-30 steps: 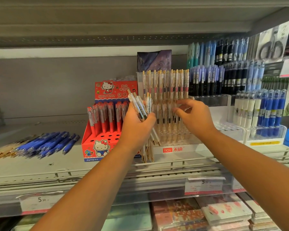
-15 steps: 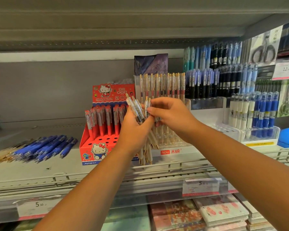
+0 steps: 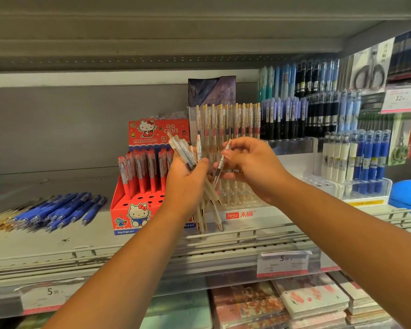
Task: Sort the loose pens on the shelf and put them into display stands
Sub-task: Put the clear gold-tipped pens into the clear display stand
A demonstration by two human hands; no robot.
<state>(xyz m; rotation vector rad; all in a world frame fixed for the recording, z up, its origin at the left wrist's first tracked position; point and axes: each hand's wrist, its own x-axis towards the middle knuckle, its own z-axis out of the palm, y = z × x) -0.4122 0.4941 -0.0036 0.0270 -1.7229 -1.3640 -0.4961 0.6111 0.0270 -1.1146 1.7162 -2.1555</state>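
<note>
While one clear pen [image 3: 221, 162] is pinched at frame centre between thumb and curled fingers of the right hand [image 3: 253, 167], the left hand [image 3: 184, 186] clasps a bundle [image 3: 211, 194]; the pen likely seats best lowered upright, tip first, into a free hole of the clear stand [image 3: 244, 200] behind.

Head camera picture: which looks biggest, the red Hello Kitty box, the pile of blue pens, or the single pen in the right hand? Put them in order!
1. red Hello Kitty box
2. pile of blue pens
3. single pen in the right hand, smallest though nearest the camera
</note>
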